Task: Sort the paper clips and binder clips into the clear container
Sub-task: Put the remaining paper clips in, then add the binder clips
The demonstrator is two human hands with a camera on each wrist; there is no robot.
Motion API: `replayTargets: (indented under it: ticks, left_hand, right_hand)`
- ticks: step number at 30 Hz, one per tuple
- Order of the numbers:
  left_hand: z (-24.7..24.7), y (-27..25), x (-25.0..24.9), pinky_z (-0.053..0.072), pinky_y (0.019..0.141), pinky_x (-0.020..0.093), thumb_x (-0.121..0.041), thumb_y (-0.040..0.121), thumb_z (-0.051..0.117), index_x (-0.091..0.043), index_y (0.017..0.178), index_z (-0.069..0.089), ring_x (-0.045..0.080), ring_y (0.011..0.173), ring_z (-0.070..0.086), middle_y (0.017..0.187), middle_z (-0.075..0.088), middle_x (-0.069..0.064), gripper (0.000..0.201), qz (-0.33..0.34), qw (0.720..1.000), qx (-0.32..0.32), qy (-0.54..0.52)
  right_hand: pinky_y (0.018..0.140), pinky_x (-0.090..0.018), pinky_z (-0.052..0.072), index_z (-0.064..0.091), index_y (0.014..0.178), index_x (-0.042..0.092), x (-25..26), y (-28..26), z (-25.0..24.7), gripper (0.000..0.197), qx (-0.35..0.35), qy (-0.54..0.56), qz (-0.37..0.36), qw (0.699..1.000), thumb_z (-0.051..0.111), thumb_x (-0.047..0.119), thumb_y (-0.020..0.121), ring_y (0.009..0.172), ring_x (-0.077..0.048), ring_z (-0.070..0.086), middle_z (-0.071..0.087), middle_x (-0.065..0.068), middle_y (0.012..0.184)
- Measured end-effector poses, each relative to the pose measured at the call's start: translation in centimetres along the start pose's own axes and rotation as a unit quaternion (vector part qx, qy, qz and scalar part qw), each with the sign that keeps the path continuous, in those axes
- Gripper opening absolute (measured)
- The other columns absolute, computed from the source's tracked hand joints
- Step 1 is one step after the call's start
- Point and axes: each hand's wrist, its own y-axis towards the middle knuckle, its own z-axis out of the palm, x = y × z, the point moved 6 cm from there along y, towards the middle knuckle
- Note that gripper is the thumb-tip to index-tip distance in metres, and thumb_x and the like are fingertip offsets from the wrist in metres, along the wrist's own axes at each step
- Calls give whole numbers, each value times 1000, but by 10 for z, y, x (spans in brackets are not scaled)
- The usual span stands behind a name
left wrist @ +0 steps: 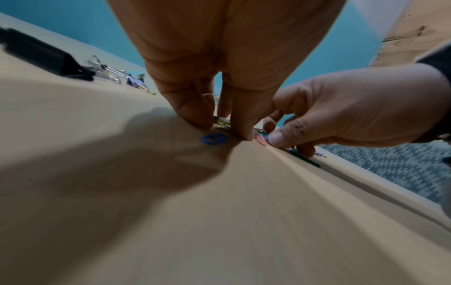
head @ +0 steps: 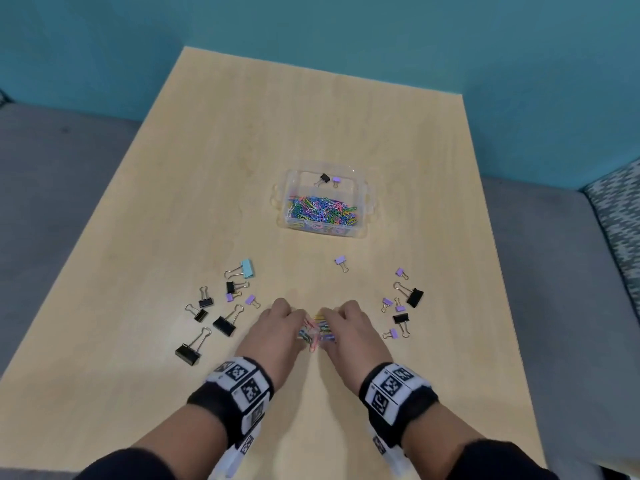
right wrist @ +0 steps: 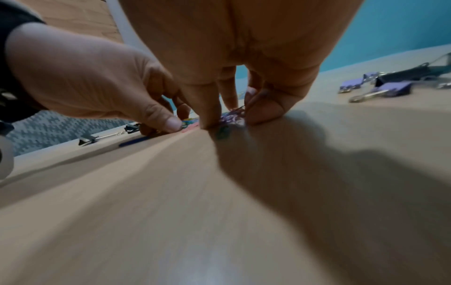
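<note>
The clear container stands in the middle of the wooden table, well beyond the hands, and it already carries most of the work: its nearer compartment is filled with a heap of coloured paper clips, while the farther compartment holds only two binder clips, one black binder clip and one small purple binder clip. What is left of the paper clips appears to be a single small pile of paper clips at the near edge of the table, and both hands are on it. The left hand and the right hand face each other with fingers curled down around the pile, thumbs and fingertips pressing on the tabletop at its edges, gathering it between them; the wrist views are blurred, so whether either hand has actually lifted any clips off the surface cannot be told. The binder clips are mostly unsorted: a cluster of black, purple and one light blue binder clip lies to the left of the hands, another cluster of black and purple ones lies to the right, and one lone purple clip sits between the hands and the container. By this reckoning the paper-clip half is nearly finished and the binder-clip half has barely begun.
</note>
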Motion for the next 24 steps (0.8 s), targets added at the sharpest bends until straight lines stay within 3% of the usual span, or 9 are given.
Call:
replayTargets:
  ticks: [2,4,7,11,13,16,18,21,24]
  left_hand:
    - [-2,10,-4,42,65,30,-17,85,60,-19,101,56,18,79,46,96,41,-2,16,7,1000,-13,27]
    - [-4,16,-7,31,58,28,-11,86,57,-19,89,51,17,69,37,87,33,-3,11,11,998,-9,58]
    - [-6,22,-9,27,58,29,-9,87,54,-19,90,50,17,66,33,85,30,-3,11,24,996,-4,80]
    - [-10,28,-7,33,57,31,-8,87,55,-21,82,44,20,64,37,84,33,-3,17,17,997,4,76]
    - [-12,30,-3,40,58,34,-11,88,55,-21,76,41,22,64,46,83,38,-3,21,-4,999,3,48]
    - [-17,34,3,45,64,35,-21,92,52,-16,81,53,23,73,55,85,47,-1,12,-30,999,10,6]
    - [-23,36,3,44,68,33,-25,91,53,-17,83,58,21,77,55,86,51,-1,12,-33,999,19,-18]
    - [-42,40,-1,42,69,31,-26,86,59,-24,74,56,18,78,54,80,53,-5,12,-20,997,32,-62]
    - [-73,56,-6,38,57,23,-24,83,65,-23,73,61,6,60,50,67,52,-9,10,-7,994,19,-112]
  right_hand:
    - [75,-35,47,52,109,19,4,10,0,20,-8,-8,-4,1000,53,13,89,92,-23,47,41,-3,108]
    - [67,-34,43,50,99,17,5,17,-1,16,-8,-26,-12,1000,50,5,88,83,-23,45,42,-4,104]
    - [62,-32,33,46,92,18,5,22,-5,18,8,-47,-23,999,48,0,87,76,-22,40,39,-2,97]
    - [53,-30,24,32,82,23,1,28,-9,34,34,-72,-15,997,59,2,84,70,-21,37,32,3,88]
    - [51,-30,26,36,82,20,-1,30,-15,25,38,-53,-4,998,57,7,88,68,-23,39,36,1,88]
    - [62,-35,42,47,84,16,-3,33,-24,11,50,4,9,999,50,16,94,71,-25,50,46,-1,89]
    - [67,-34,45,53,86,17,-6,35,-30,8,74,40,25,996,52,20,93,77,-23,54,52,-1,90]
    - [58,-27,43,58,83,16,-8,41,-42,3,115,114,49,986,59,16,85,66,-15,53,55,4,75]
    - [48,-25,41,58,78,17,-11,56,-64,7,139,203,81,966,60,11,81,48,-15,48,53,3,60]
